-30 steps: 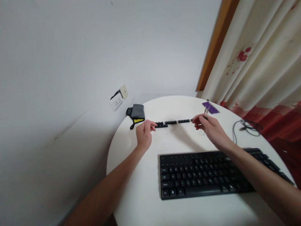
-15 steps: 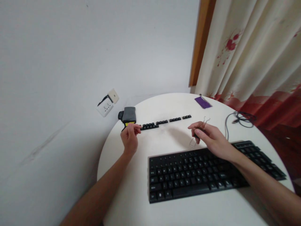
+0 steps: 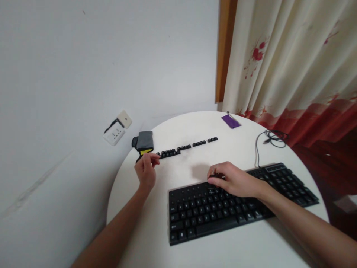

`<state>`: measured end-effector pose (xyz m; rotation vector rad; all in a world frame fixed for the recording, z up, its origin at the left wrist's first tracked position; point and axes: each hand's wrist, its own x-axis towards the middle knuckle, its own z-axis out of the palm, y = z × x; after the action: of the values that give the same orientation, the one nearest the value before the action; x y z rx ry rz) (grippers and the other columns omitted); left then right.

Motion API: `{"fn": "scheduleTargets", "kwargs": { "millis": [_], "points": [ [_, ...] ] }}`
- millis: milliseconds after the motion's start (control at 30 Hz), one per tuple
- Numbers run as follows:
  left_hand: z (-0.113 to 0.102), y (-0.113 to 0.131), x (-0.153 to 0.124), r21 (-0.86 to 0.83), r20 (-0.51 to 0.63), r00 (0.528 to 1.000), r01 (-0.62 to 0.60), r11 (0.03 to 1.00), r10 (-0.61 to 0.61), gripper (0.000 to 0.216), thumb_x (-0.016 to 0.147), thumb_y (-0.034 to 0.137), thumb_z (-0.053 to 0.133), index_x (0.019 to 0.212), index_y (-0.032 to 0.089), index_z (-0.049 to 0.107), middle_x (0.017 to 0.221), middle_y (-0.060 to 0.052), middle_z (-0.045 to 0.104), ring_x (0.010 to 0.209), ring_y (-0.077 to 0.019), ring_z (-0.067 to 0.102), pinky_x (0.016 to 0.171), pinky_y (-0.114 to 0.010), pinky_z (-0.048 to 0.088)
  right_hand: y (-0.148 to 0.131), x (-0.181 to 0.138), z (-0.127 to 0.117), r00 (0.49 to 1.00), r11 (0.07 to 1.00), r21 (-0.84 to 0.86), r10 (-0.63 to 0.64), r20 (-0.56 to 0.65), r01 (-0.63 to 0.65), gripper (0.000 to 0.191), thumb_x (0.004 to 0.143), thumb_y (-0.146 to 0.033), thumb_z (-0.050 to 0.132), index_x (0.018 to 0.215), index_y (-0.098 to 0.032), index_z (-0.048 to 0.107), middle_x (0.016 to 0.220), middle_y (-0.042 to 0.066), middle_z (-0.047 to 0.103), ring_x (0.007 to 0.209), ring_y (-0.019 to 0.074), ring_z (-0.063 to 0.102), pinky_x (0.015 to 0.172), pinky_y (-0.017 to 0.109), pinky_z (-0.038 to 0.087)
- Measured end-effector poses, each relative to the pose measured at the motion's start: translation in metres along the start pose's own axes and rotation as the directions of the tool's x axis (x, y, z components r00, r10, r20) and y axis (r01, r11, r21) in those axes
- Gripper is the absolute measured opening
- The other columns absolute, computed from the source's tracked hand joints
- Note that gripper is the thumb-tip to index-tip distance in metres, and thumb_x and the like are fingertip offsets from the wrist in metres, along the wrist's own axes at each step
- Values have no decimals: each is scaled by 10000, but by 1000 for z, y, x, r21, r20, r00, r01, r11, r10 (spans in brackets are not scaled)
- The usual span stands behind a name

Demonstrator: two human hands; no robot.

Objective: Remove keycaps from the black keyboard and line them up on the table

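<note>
A black keyboard (image 3: 212, 223) lies on the round white table. Bare spots without caps show in its upper left rows. My right hand (image 3: 231, 178) hovers over those rows, closed on a wire keycap puller (image 3: 212, 190); its thin loop points down at the keys, and I cannot tell whether it touches one. Beyond the keyboard, loose black keycaps (image 3: 169, 153) stand in a broken line of short groups. At the left end of that line is my left hand (image 3: 146, 172), fingers curled together against the last caps. Whatever may be between its fingertips is hidden.
A grey and black pouch-like item (image 3: 145, 140) with a yellow part sits beyond my left hand. At the far right edge lies a purple card (image 3: 231, 121), with a coiled cable (image 3: 276, 137) nearer. A wall socket (image 3: 114, 134) is at left, a curtain (image 3: 279, 67) at right.
My right hand has moved left and down with the keycap puller, from above the table behind the keyboard to its upper key rows. The left hand stays by the keycap line. The view has shifted slightly.
</note>
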<state>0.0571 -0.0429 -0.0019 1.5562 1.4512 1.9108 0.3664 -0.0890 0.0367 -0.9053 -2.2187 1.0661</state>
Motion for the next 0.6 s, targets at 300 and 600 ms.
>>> {"fn": "scheduleTargets", "kwargs": {
  "millis": [300,600],
  "points": [
    [-1,-1,-3,9,30,1000,9,1000,-9,515,955,491,436,655,135,655,531,-22,550,477,-99,471,445,-219,339,-5,0,6,990,995,-61,-65,122,73,229,968,-299,516,911,-153,684,867,64,702,763,159,626,726,267,458],
    [-1,1,-3,13,69,998,7,1000,-8,484,959,459,443,667,140,659,538,-22,552,480,-100,468,456,-222,350,3,3,12,990,981,-195,12,139,15,293,975,-368,496,923,-147,681,873,87,696,810,191,630,763,289,455]
  ]
}}
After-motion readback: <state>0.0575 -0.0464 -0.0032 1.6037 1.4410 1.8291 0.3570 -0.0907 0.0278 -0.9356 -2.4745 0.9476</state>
